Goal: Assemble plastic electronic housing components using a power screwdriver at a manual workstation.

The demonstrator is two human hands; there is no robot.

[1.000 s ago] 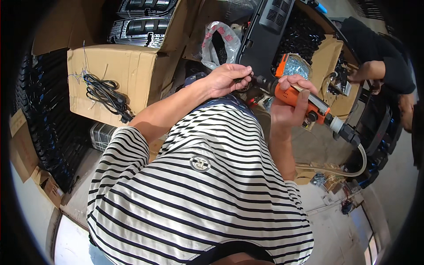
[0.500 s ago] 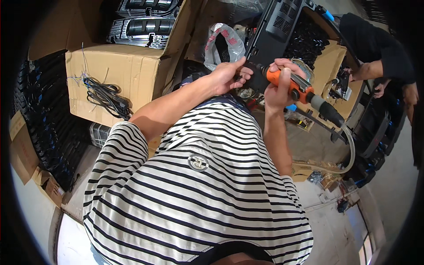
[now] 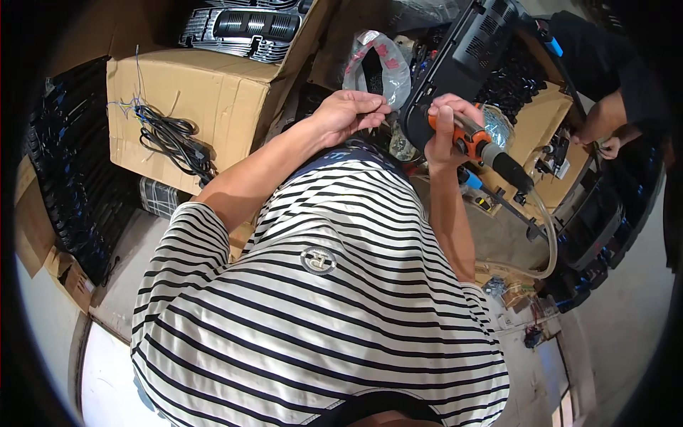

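Observation:
My right hand [image 3: 449, 132] is wrapped round an orange and black air screwdriver [image 3: 468, 139], with a clear hose [image 3: 553, 245] running from its rear end. The screwdriver's front end reaches over a long black plastic panel [image 3: 455, 60], and its tip is hidden. To the left, my left hand [image 3: 350, 116] is closed, thumb and fingers pinched together; what they hold, if anything, is too small to make out. Just beyond that hand stands an open clear plastic bag [image 3: 395, 75] with red print.
A cardboard box [image 3: 192, 107] at the left holds silver-and-black plastic parts [image 3: 249, 28], with a bundled black cable [image 3: 174, 142] against its side. At the right, a co-worker's hands [image 3: 608, 146] are over a cardboard-covered bench [image 3: 544, 117]. Stacked black parts [image 3: 64, 192] line the far left.
My left hand has moved left, away from the screwdriver's front end, and its fingers have drawn together. My right hand still grips the screwdriver. The view has shifted slightly.

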